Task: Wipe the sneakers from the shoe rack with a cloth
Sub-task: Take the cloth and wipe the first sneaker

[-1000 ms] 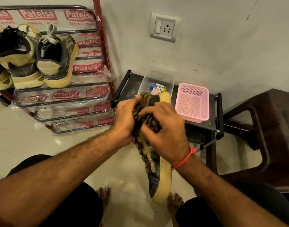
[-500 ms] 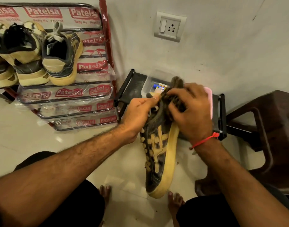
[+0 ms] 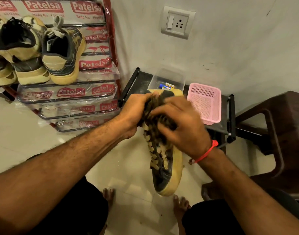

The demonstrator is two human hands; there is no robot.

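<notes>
Above floor: left hand [image 3: 135, 109] grips sneaker [image 3: 165, 168] | right hand [image 3: 182, 122] clutches cloth [image 3: 155, 107]

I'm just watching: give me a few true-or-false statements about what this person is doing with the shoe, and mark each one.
1. The left hand holds the sneaker up off the floor. True.
2. The right hand presses a dark cloth on the sneaker. True.
3. The pink basket is full of shoes. False: it looks empty.
4. The shoe rack holds no shoes. False: several sneakers sit on it.
5. A red thread circles the right wrist. True.
</notes>
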